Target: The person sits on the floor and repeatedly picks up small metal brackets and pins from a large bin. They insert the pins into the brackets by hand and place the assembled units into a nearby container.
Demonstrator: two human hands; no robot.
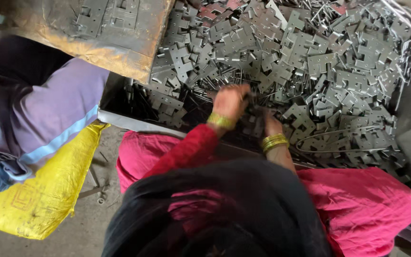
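A big heap of grey stamped metal plates (319,66) with holes and notches fills a dark metal tray (120,119) in front of me. Thin metal pins (200,93) lie mixed in on the left side. My left hand (230,101), with a gold bangle at the wrist, is curled over the plates near the middle of the heap, its fingertips down among them. My right hand (271,124), also wearing gold bangles, rests just to the right, fingers buried under plates. What either hand grips is hidden. Red sleeves and a black scarf cover my arms and lap.
Another person's arm in a purple sleeve (44,114) with a pale blue stripe is at the left. A rusty metal sheet (96,38) leans over the tray's top left corner. A yellow sack (48,190) lies on the concrete floor at lower left. A bent wire loop (338,135) lies on the plates.
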